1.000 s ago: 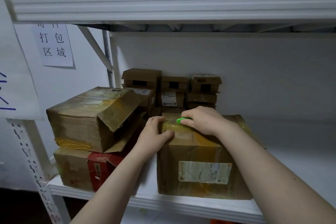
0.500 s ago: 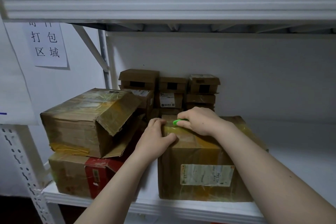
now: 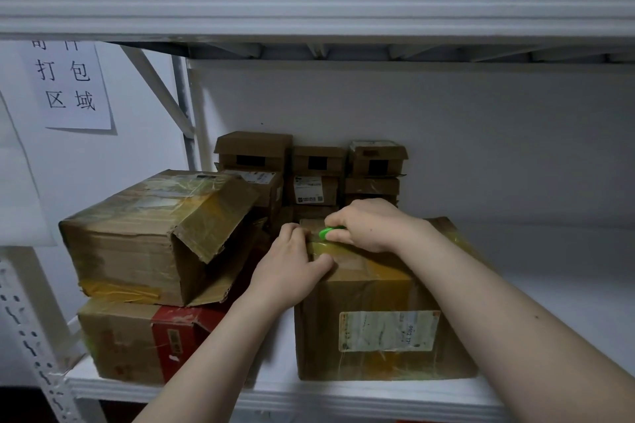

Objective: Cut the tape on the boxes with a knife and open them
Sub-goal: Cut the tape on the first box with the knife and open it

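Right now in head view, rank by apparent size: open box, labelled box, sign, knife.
1. open box and labelled box: look about equal, so not ranked.
2. sign
3. knife, mostly hidden in the right hand

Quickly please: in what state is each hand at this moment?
Left hand: fingers curled over the top edge of the taped box, gripping it.
Right hand: closed around the green knife, at the box top.

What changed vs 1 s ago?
The right hand with the knife edged slightly left along the box top's taped front edge, toward the left hand. Nothing was taken or let go. The left hand still grips the box corner; the other boxes are unmoved.
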